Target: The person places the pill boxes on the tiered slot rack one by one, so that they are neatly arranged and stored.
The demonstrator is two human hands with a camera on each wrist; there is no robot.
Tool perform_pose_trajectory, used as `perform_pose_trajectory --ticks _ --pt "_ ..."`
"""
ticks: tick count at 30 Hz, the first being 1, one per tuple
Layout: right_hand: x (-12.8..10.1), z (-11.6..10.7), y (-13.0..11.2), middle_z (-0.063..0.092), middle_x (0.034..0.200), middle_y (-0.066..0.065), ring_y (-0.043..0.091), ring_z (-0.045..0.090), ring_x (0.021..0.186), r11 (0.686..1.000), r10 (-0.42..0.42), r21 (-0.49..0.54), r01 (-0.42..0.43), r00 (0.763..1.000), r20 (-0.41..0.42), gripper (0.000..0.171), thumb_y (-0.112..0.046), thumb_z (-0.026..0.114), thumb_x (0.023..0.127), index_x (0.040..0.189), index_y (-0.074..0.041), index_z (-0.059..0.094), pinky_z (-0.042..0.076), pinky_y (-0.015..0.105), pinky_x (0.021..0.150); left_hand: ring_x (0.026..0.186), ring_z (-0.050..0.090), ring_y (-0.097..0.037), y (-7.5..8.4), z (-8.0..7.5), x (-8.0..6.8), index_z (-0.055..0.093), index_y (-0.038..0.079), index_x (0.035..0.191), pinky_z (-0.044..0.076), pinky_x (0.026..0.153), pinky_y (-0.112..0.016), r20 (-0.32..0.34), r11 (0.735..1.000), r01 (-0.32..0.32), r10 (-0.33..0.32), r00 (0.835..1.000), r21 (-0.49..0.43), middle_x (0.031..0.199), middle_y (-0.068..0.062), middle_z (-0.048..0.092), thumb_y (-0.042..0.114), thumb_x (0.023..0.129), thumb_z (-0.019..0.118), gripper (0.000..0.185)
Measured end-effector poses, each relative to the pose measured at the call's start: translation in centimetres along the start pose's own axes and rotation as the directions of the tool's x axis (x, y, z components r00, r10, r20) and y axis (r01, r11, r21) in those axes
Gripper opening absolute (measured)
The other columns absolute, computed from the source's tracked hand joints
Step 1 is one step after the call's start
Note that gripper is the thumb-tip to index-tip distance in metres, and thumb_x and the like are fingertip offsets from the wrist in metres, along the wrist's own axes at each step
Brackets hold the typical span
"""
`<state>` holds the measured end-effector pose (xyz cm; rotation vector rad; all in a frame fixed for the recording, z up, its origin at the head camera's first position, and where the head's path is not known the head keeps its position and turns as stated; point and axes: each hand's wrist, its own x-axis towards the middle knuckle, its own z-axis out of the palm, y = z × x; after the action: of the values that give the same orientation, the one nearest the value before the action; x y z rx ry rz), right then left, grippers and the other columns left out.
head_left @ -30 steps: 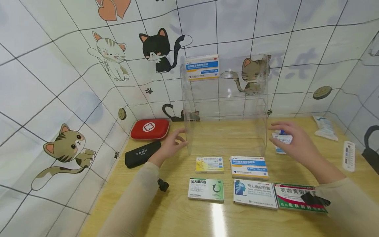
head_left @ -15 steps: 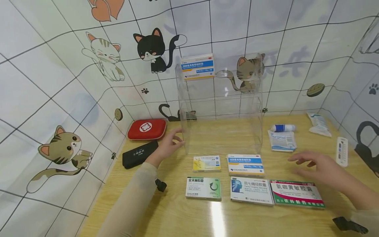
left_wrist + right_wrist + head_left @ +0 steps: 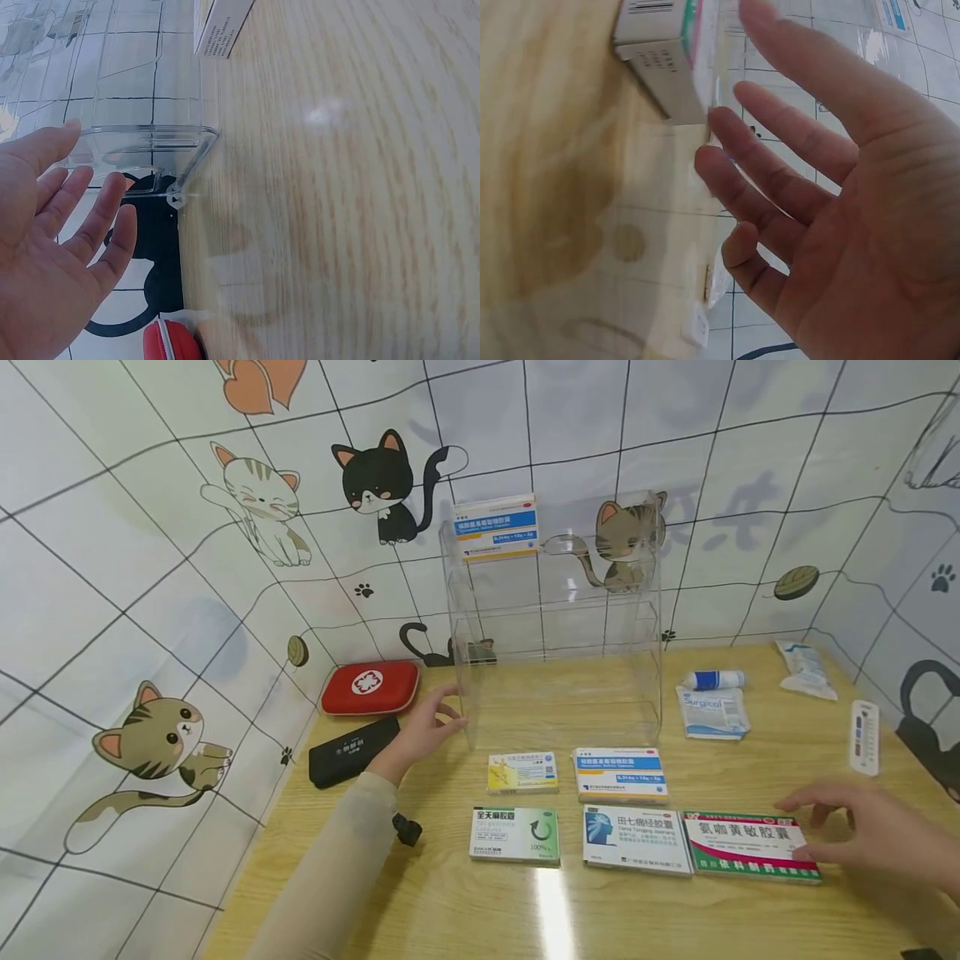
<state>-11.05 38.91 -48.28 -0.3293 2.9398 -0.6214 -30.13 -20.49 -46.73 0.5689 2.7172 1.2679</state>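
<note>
My left hand [image 3: 422,733] is at the left side of a clear tiered display rack [image 3: 647,631], fingertips right by its side panel. In the left wrist view its fingers are spread and relaxed beside the rack's edge [image 3: 150,131]. Over the right end of a green, white and red medicine box [image 3: 750,847] is my right hand [image 3: 862,831], thumb and fingers apart. The right wrist view shows that box's end [image 3: 660,79] just beyond the loosely bent fingers. A white box with a blue head picture [image 3: 637,842] lies against its left side.
A blue-and-white medicine box [image 3: 495,531] stands on the rack's top tier; a similar box [image 3: 621,775], a yellow box [image 3: 522,773] and a green box [image 3: 514,835] lie in front. Left are a red case [image 3: 371,687] and black case [image 3: 352,752]; right, a Surgical packet [image 3: 712,712] and thermometer [image 3: 865,737].
My right hand has moved from the rack's right side toward the front right, down to the green, white and red box. The left hand stays at the rack; the head view has shifted slightly.
</note>
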Motion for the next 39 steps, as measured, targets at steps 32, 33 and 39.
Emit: perform_pose_trajectory --ticks 32,33,39 --pt "3.9 -5.1 -1.4 0.059 0.103 -0.031 -0.031 0.044 0.083 0.981 0.096 0.193 -0.013 0.900 -0.425 0.032 -0.021 0.082 0.090 0.118 -0.009 0.073 0.047 0.012 0.071 0.117 0.064 -0.025 0.1 -0.1 -0.2 0.042 0.013 0.154 0.057 0.096 -0.045 0.000 1.000 0.011 -0.011 1.000 -0.009 0.155 -0.012 0.049 0.018 0.098 0.073 0.064" --pt "4.4 -5.8 -1.9 0.055 0.102 -0.038 -0.031 0.044 0.084 0.979 0.097 0.206 -0.004 0.891 -0.444 0.032 -0.021 0.082 0.090 0.119 -0.009 0.073 0.046 0.011 0.072 0.117 0.064 -0.025 0.1 -0.1 -0.2 0.042 0.013 0.154 0.057 0.096 -0.045 0.001 1.000 0.014 -0.014 1.000 -0.009 0.155 -0.010 0.050 0.018 0.098 0.073 0.064" --pt "7.9 -10.0 -5.9 0.047 0.099 -0.048 -0.030 0.042 0.091 0.975 0.113 0.221 0.010 0.838 -0.534 0.036 -0.035 0.076 0.095 0.124 -0.014 0.073 0.044 0.021 0.098 0.115 0.065 -0.024 0.2 0.0 -0.2 0.042 0.011 0.154 0.058 0.094 -0.043 0.006 1.000 0.011 -0.012 1.000 0.007 0.153 -0.006 0.050 0.017 0.098 0.073 0.064"
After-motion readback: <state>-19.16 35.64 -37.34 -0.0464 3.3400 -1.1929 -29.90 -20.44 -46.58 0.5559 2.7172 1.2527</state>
